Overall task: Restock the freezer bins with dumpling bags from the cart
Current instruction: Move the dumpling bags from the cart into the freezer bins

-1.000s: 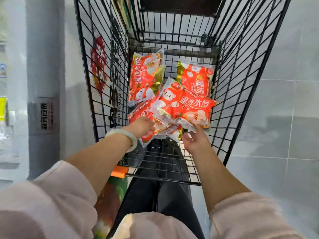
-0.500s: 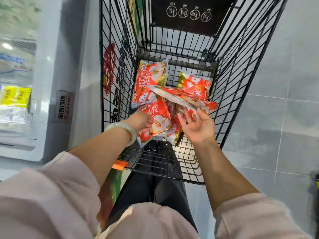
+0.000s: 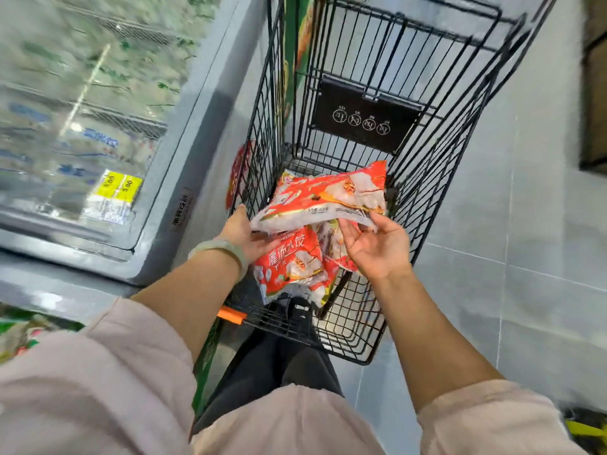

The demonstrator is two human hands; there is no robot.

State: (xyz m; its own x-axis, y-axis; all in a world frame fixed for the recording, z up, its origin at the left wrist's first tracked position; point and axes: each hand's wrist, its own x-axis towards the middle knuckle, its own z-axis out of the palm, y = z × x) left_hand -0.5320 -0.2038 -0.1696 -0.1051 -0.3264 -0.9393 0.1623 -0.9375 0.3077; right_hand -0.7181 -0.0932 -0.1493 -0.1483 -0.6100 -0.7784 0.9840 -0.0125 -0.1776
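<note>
from the head camera, we are holding a stack of red dumpling bags (image 3: 323,198) above the black wire cart (image 3: 437,165). our left hand (image 3: 244,236) is gripping the stack's left edge, thumb on top of the upper bag. our right hand (image 3: 377,247) is lying palm up with fingers spread, propping the right side from beneath. a lower bag (image 3: 292,267) is hanging under the top one. the glass-lidded freezer (image 3: 108,133) is standing just beside the cart on our left, blurred, with yellow price tags (image 3: 120,187) showing inside.
</note>
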